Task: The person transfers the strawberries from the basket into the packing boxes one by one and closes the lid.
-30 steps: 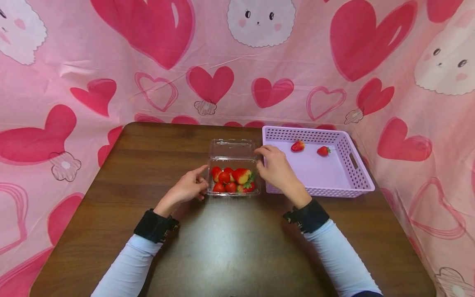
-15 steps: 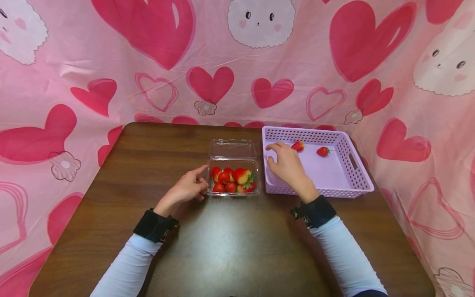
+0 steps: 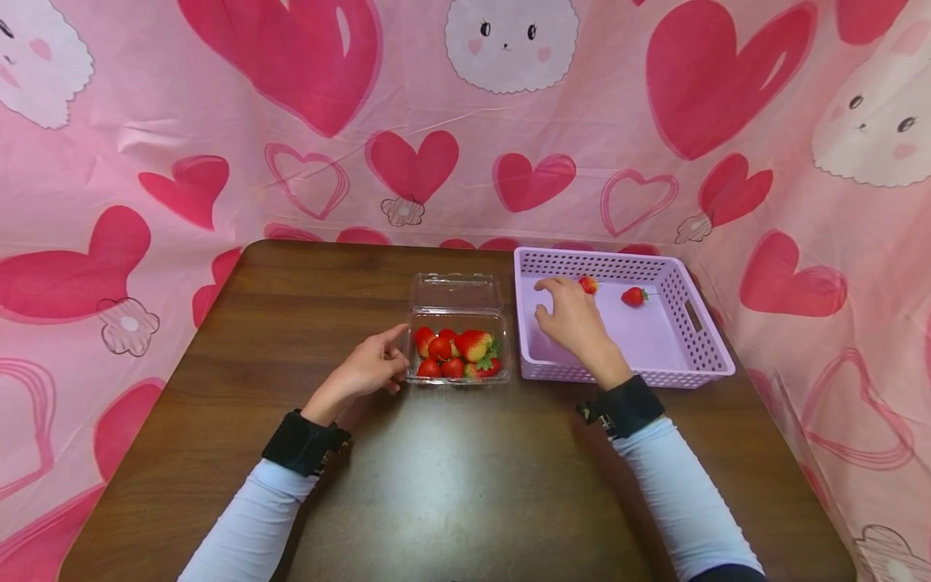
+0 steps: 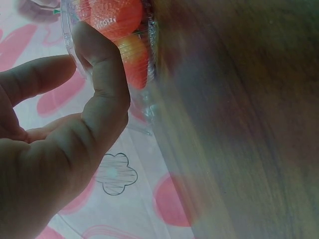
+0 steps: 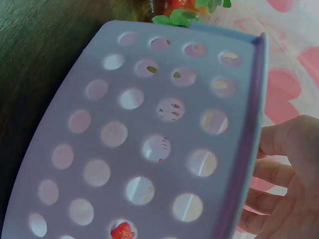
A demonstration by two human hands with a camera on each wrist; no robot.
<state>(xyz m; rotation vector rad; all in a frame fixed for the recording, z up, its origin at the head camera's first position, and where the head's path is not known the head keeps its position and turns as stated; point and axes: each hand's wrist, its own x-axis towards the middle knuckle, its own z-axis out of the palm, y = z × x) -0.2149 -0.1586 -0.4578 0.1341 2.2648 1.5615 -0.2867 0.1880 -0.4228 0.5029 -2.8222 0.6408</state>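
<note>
A clear plastic clamshell box (image 3: 457,373) stands open on the brown table, with several red strawberries (image 3: 457,352) in it. My left hand (image 3: 384,360) rests against its left side, the thumb (image 4: 102,74) on the clear wall (image 4: 144,64) and the forefinger straight. To the right, my right hand (image 3: 566,301) hovers inside the lilac perforated basket (image 3: 698,331), fingers relaxed and holding nothing. Its fingertips are beside one strawberry (image 3: 588,284) at the far side. A second strawberry (image 3: 634,296) lies further right. In the right wrist view the basket's wall (image 5: 139,124) fills the frame, with my fingers (image 5: 286,184) beyond its rim.
The clamshell's lid (image 3: 455,291) lies flat behind the box. A pink cloth with hearts and bunnies (image 3: 465,121) hangs round the back and sides of the table. The dark wooden tabletop (image 3: 451,485) stretches bare toward me.
My right hand has left the clamshell's right side and moved right and away, into the basket, up to the nearer strawberry. The left hand and the box have stayed put.
</note>
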